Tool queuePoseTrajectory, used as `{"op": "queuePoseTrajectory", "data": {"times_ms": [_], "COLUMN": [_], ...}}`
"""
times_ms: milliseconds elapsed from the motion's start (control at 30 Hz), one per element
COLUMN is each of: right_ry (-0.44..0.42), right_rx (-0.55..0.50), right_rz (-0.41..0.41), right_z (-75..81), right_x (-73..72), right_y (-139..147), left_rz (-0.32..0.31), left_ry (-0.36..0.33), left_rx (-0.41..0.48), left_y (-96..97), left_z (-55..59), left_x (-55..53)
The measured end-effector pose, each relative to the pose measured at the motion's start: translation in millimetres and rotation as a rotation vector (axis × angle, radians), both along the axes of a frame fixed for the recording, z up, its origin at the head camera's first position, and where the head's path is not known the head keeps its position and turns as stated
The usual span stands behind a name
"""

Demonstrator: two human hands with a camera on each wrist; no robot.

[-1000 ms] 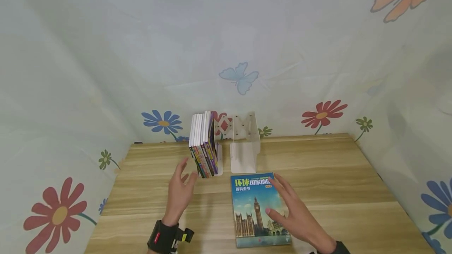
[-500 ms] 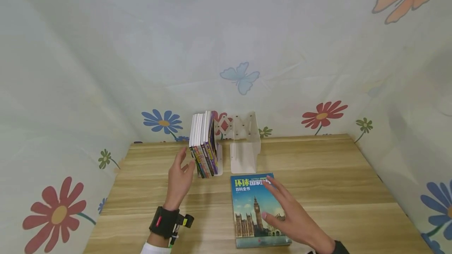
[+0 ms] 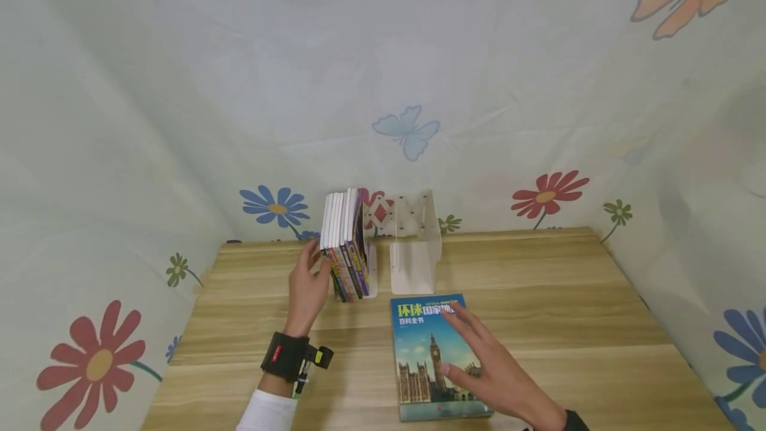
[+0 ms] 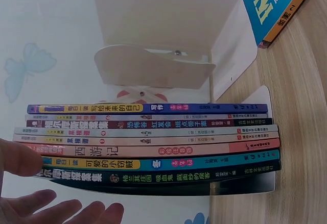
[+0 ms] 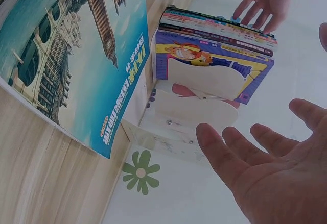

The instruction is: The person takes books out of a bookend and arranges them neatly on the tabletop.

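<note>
A row of several thin books [image 3: 344,238] stands upright in the left section of a white metal book rack [image 3: 413,268]. My left hand [image 3: 306,292] is at the row's left side, its thumb [image 4: 20,157] over the upper part of the spines and its fingers spread along the outer side. Whether the thumb touches the spines is hard to tell. In front of the rack lies a thick blue book [image 3: 417,344] with a clock tower on its cover. My right hand [image 3: 497,371] hovers over its right side, fingers spread, holding nothing.
Behind the wooden table [image 3: 568,298] hangs a pale curtain [image 3: 509,72] printed with flowers and butterflies. It also encloses both sides. The rack's right section [image 5: 194,109] stands beside the row of books.
My left hand has moved forward from the front of the table to the left side of the book row. My right hand has shifted slightly left over the blue book.
</note>
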State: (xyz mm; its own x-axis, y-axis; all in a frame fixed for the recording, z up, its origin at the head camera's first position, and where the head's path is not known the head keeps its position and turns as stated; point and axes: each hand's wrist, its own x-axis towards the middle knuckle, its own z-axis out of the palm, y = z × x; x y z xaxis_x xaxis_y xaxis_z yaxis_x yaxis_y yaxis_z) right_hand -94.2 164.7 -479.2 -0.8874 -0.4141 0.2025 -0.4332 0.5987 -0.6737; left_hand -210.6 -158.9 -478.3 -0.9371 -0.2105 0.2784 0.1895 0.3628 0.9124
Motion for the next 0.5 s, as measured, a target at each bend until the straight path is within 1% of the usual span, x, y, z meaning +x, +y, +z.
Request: {"op": "queuePoseTrajectory", "data": {"times_ms": [100,233,500], "right_ry": [0.000,0.008,-0.011], "right_rx": [0.000,0.000,-0.008], "right_rz": [-0.001,-0.008,-0.011], "right_z": [-1.0,-2.6,-3.8], "right_x": [-0.3,-0.5,-0.2], "right_y": [0.1,0.2,0.3], "left_rz": [0.009,0.005,0.020], "left_ry": [-0.005,0.004,0.009], "left_rx": [0.003,-0.001,-0.026], "left_y": [0.4,0.1,-0.3], "left_z": [-0.2,-1.1,-2.2], "left_x": [-1.7,-3.1,-3.1]}}
